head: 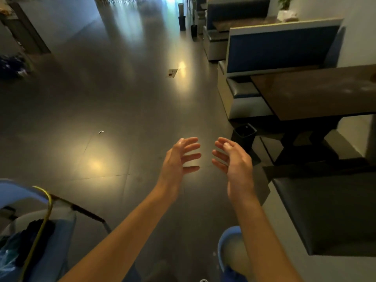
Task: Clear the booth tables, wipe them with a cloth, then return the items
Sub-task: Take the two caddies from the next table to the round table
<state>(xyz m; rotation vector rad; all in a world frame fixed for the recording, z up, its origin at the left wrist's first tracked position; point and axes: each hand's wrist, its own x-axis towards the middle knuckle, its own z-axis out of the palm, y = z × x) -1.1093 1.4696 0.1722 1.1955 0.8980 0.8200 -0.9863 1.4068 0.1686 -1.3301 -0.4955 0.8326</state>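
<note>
Both of my arms reach forward over the dark aisle floor. My left hand (179,157) and my right hand (234,157) face each other a short gap apart, fingers spread and relaxed, holding nothing. A brown booth table (317,92) stands to the right, its top bare in what shows. A second booth table (244,22) lies farther back, with a white potted plant (285,14) at its far end. No cloth is visible in either hand.
Blue-backed booth benches (280,47) line the right side, and a dark seat (329,212) is near my right arm. A small black bin (244,134) sits under the near table. At lower left a blue chair (30,231) holds dark items and a yellow cord. Small litter (172,73) lies on the floor.
</note>
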